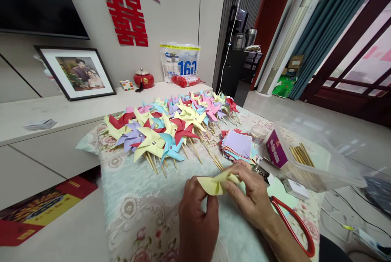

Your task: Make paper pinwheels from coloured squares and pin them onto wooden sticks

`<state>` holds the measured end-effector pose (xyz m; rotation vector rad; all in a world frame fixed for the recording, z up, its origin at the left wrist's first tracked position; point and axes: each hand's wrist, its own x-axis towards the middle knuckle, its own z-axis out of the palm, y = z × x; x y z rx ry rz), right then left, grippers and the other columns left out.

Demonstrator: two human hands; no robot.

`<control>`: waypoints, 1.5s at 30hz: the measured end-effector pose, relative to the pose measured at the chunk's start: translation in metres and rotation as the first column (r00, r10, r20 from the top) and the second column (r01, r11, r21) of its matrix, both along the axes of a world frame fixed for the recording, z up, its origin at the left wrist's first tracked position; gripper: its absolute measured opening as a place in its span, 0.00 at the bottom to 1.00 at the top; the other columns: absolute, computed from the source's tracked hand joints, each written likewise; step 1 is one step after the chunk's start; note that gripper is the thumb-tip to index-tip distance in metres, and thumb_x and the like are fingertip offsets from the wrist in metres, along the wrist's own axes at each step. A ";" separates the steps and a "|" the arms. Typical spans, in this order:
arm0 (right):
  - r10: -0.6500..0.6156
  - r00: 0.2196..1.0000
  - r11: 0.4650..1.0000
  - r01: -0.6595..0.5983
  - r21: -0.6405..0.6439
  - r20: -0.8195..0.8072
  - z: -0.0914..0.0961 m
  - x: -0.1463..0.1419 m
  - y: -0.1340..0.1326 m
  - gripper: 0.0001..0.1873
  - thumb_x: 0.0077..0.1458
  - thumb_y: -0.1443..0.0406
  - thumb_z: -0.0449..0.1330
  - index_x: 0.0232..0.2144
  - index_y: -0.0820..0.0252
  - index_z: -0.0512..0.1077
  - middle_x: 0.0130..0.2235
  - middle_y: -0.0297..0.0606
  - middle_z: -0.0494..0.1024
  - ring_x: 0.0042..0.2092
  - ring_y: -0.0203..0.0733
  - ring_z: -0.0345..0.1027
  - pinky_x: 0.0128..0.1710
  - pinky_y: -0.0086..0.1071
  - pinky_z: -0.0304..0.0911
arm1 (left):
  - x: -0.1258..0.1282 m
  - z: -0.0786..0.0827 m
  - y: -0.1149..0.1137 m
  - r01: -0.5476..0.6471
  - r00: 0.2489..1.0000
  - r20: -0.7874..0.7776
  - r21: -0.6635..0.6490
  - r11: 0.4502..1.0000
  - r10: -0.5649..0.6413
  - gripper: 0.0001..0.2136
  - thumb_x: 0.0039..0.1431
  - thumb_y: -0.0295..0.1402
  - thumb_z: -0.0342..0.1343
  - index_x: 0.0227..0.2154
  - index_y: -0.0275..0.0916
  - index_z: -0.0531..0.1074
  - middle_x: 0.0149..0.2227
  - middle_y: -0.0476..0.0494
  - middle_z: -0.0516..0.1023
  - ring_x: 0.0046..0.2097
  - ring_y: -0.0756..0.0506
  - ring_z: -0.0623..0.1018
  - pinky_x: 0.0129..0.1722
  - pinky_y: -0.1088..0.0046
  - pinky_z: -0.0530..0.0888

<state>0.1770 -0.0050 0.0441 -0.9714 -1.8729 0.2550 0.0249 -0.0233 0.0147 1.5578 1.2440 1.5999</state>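
A yellow paper piece (214, 184), partly folded into curved blades like a pinwheel, is held between both hands above the tablecloth. My left hand (198, 213) pinches its left side between thumb and fingers. My right hand (249, 191) grips the right side, thumb in front, fingers curled over the paper. Just beyond the hands lies a stack of coloured paper squares (238, 145), lilac on top. To the right rest red-handled scissors (293, 221), their blades hidden behind the right forearm. A pale green sheet (282, 195) lies under them.
Many finished paper pinwheels (183, 127) on sticks cover the table's far side. A clear plastic bin (330, 168) with wooden sticks (302, 154) stands right, near a small white box (295, 188) and a round clear tub (258, 134). Behind is a white cabinet with a framed photo (76, 73).
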 end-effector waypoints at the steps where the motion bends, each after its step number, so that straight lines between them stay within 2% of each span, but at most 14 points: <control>1: -0.023 0.999 0.999 0.022 -0.033 -0.024 -0.002 0.001 0.000 0.07 0.61 0.67 0.60 0.43 0.55 0.74 0.37 0.35 0.81 0.38 0.42 0.74 0.42 0.37 0.64 | 0.001 0.000 0.001 0.059 0.990 0.134 -0.137 0.989 -0.040 0.07 0.55 0.26 0.58 0.33 0.42 0.79 0.29 0.49 0.78 0.33 0.46 0.75 0.34 0.72 0.72; 2: -0.047 0.998 0.997 0.044 -0.068 -0.050 -0.005 0.003 0.001 0.10 0.61 0.64 0.61 0.46 0.54 0.73 0.41 0.36 0.81 0.41 0.43 0.75 0.43 0.36 0.65 | 0.002 0.002 0.003 0.142 0.955 0.291 -0.261 0.955 -0.062 0.07 0.54 0.28 0.60 0.35 0.42 0.80 0.29 0.49 0.78 0.32 0.47 0.75 0.35 0.72 0.72; 4: -0.097 0.990 0.988 0.083 -0.127 -0.102 -0.009 0.006 0.001 0.15 0.63 0.61 0.60 0.51 0.53 0.72 0.47 0.39 0.80 0.48 0.46 0.74 0.47 0.37 0.67 | 0.004 0.006 0.006 0.335 0.810 0.585 -0.395 0.855 -0.047 0.10 0.50 0.31 0.64 0.36 0.40 0.81 0.29 0.49 0.80 0.31 0.47 0.75 0.36 0.71 0.72; 6: -0.133 0.983 0.982 0.114 -0.153 -0.124 -0.012 0.009 0.000 0.16 0.64 0.60 0.59 0.53 0.53 0.72 0.50 0.41 0.79 0.52 0.48 0.73 0.51 0.40 0.67 | 0.007 0.012 0.008 0.448 0.686 0.728 -0.417 0.791 -0.005 0.08 0.44 0.31 0.66 0.31 0.38 0.81 0.27 0.48 0.80 0.30 0.48 0.73 0.35 0.73 0.70; 8: -0.159 0.979 0.982 0.143 -0.127 -0.124 -0.013 0.011 0.000 0.17 0.64 0.60 0.59 0.54 0.53 0.72 0.52 0.42 0.78 0.54 0.50 0.72 0.54 0.42 0.66 | 0.008 0.015 0.009 0.492 0.632 0.775 -0.419 0.763 0.018 0.07 0.40 0.29 0.67 0.27 0.37 0.81 0.25 0.49 0.79 0.29 0.49 0.71 0.33 0.75 0.67; 12: -0.164 0.985 0.986 0.162 -0.040 -0.055 -0.012 0.010 0.001 0.18 0.63 0.65 0.59 0.55 0.52 0.72 0.54 0.42 0.78 0.56 0.48 0.71 0.55 0.42 0.67 | 0.008 0.012 0.010 0.495 0.639 0.768 -0.440 0.749 0.029 0.09 0.38 0.26 0.65 0.28 0.37 0.81 0.24 0.50 0.77 0.28 0.51 0.66 0.30 0.76 0.61; 16: -0.122 0.991 0.992 0.120 0.031 0.049 -0.012 0.007 0.004 0.20 0.63 0.71 0.55 0.55 0.54 0.72 0.52 0.43 0.78 0.55 0.47 0.71 0.53 0.42 0.68 | 0.010 0.007 0.010 0.459 0.686 0.726 -0.482 0.746 0.047 0.04 0.36 0.27 0.64 0.21 0.37 0.76 0.20 0.52 0.72 0.26 0.51 0.63 0.29 0.75 0.60; 19: -0.099 0.990 0.994 0.094 0.055 0.099 -0.014 0.006 0.007 0.20 0.62 0.74 0.53 0.53 0.55 0.73 0.49 0.43 0.79 0.52 0.47 0.72 0.50 0.43 0.69 | 0.009 0.006 0.010 0.439 0.724 0.689 -0.507 0.742 0.043 0.04 0.36 0.27 0.62 0.16 0.38 0.71 0.17 0.55 0.66 0.24 0.52 0.59 0.27 0.75 0.57; 25: -0.094 0.985 0.995 0.086 0.057 0.142 -0.017 0.007 0.009 0.17 0.62 0.76 0.52 0.47 0.57 0.74 0.44 0.43 0.80 0.47 0.46 0.73 0.44 0.42 0.69 | 0.006 0.003 0.009 0.425 0.777 0.629 -0.523 0.739 -0.002 0.03 0.38 0.28 0.60 0.19 0.38 0.71 0.17 0.56 0.64 0.24 0.52 0.58 0.26 0.74 0.55; 27: -0.103 0.985 0.994 0.098 0.041 0.138 -0.017 0.008 0.008 0.17 0.64 0.75 0.51 0.49 0.56 0.74 0.46 0.43 0.80 0.49 0.46 0.73 0.46 0.43 0.68 | 0.006 0.002 0.009 0.425 0.774 0.633 -0.515 0.745 -0.004 0.03 0.39 0.28 0.60 0.19 0.38 0.71 0.17 0.56 0.64 0.24 0.52 0.58 0.25 0.74 0.55; 30: -0.156 0.981 0.988 0.156 0.016 0.117 -0.014 0.007 0.006 0.18 0.66 0.69 0.53 0.56 0.55 0.70 0.54 0.46 0.76 0.57 0.50 0.68 0.54 0.48 0.65 | 0.007 0.000 0.009 0.407 0.753 0.657 -0.498 0.766 0.028 0.04 0.39 0.26 0.60 0.21 0.38 0.72 0.18 0.56 0.66 0.23 0.53 0.59 0.25 0.75 0.57; 36: -0.133 0.976 0.990 0.122 0.076 0.170 -0.009 0.002 0.004 0.31 0.62 0.59 0.62 0.65 0.53 0.62 0.63 0.50 0.67 0.63 0.58 0.61 0.59 0.55 0.60 | 0.013 -0.006 0.008 0.411 0.699 0.715 -0.441 0.798 0.036 0.13 0.37 0.21 0.60 0.31 0.35 0.78 0.21 0.54 0.72 0.24 0.53 0.62 0.25 0.76 0.59; 41: -0.112 0.971 0.992 0.099 0.075 0.211 -0.013 0.000 0.005 0.33 0.62 0.59 0.61 0.66 0.54 0.59 0.65 0.51 0.64 0.65 0.59 0.56 0.61 0.57 0.57 | 0.016 -0.003 0.007 0.426 0.687 0.726 -0.431 0.795 0.026 0.13 0.40 0.25 0.64 0.33 0.35 0.79 0.24 0.51 0.76 0.24 0.53 0.63 0.26 0.76 0.59; 45: -0.093 0.969 0.995 0.082 0.055 0.229 -0.016 0.002 0.006 0.35 0.62 0.61 0.62 0.67 0.54 0.56 0.65 0.51 0.63 0.66 0.57 0.54 0.62 0.56 0.56 | 0.016 0.000 0.006 0.426 0.681 0.731 -0.442 0.789 0.042 0.10 0.40 0.27 0.67 0.30 0.35 0.78 0.22 0.52 0.75 0.23 0.54 0.62 0.25 0.76 0.60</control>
